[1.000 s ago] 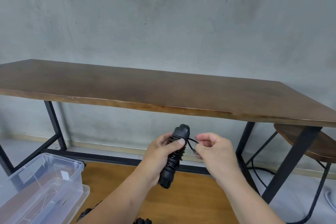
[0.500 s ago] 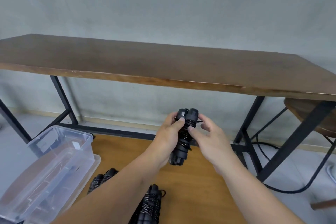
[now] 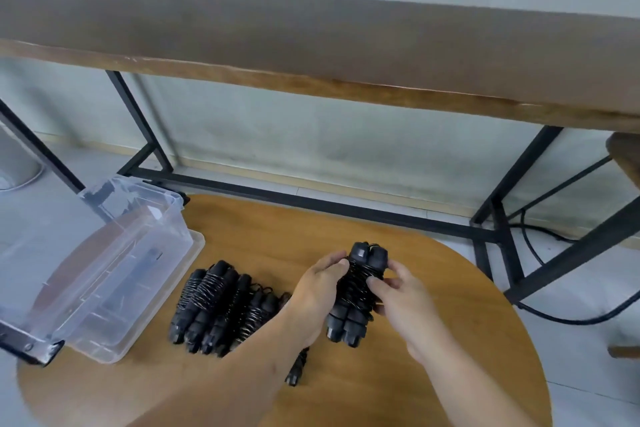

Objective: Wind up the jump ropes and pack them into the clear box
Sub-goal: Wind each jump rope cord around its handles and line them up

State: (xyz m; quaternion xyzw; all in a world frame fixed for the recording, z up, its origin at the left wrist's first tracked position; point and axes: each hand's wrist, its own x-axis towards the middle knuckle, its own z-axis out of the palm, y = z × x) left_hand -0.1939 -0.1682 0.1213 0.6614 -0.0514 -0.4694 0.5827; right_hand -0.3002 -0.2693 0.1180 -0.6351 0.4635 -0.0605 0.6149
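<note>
While both the left hand [image 3: 320, 291] and right hand [image 3: 403, 298] grip the wound jump rope [image 3: 355, 295], its loose end probably needs tucking before boxing.

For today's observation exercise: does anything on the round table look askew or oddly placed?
Yes: the clear box stands tilted, one side propped on its lid, and hangs partly past the round table edge. The wound jump ropes lie neatly beside it; both hands hold another bundle.
</note>
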